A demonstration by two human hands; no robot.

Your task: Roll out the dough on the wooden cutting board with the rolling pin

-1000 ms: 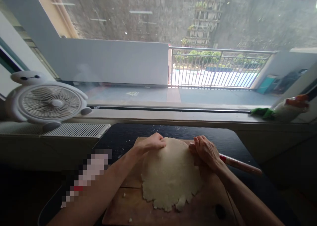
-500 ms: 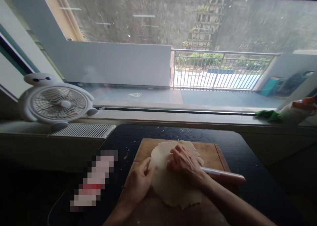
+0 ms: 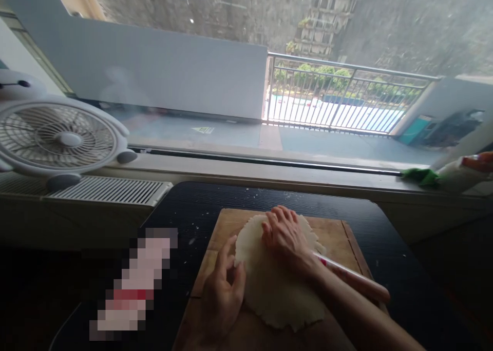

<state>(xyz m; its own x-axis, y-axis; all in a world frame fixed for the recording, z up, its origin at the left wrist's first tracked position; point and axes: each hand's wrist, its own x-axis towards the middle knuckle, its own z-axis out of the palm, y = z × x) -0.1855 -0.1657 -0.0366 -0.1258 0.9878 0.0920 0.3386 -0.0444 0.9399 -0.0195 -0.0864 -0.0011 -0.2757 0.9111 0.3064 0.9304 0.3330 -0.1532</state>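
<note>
1. Nearest, the left hand (image 3: 223, 294) is beside the left edge of the dough sheet (image 3: 269, 289). Its thumb and fingers are curved apart with a gap between them, the tips at the dough's edge; it grips nothing that shows.
2. The dough sheet lies flat on the wooden board (image 3: 211, 261), roughly round and ragged at its rim.
3. The rolling pin (image 3: 360, 280) sticks out to the right from under the right forearm, slanting across the board's right side; its other end is hidden.
4. The right hand (image 3: 287, 233) lies palm down over the upper part of the dough, fingers bent. What is beneath the palm is covered, so I cannot tell whether it has hold of anything.
5. The board sits on a black table (image 3: 192, 202) dotted with pale crumbs. Left of the board is a pinkish object (image 3: 134, 279), blurred into squares.
6. Past the table's left corner, a white fan (image 3: 69, 139) stands over a slatted vent (image 3: 111, 191).
7. A green cloth (image 3: 421, 177) and a bottle (image 3: 458, 174) rest on the sill (image 3: 269, 172).
8. Outside the window, a metal railing (image 3: 352, 74) runs before greenery.
</note>
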